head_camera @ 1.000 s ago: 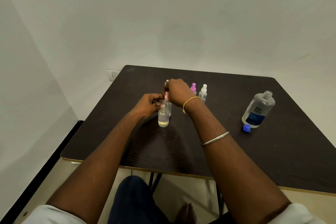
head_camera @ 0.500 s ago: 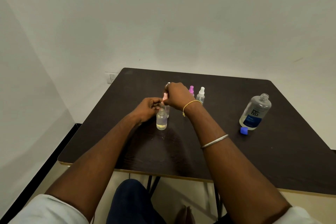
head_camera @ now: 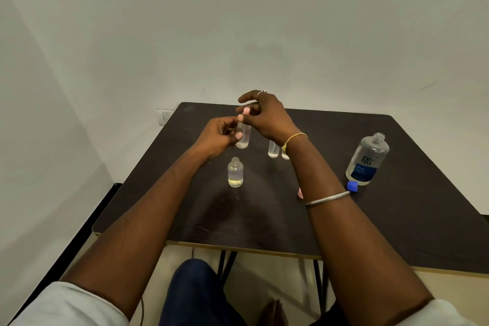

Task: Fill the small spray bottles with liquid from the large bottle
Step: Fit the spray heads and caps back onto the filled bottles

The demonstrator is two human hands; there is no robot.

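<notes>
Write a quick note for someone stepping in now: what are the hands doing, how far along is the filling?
Left hand grips a small spray bottle; right hand pinches its pink spray top with the fingers.
On the table: an uncapped small bottle, partly filled; two more small bottles behind the right wrist; the large bottle, open, its blue cap beside it.
Done: some liquid poured.
Left: likely finish the held top, fill and close the uncapped one, check the others.
</notes>
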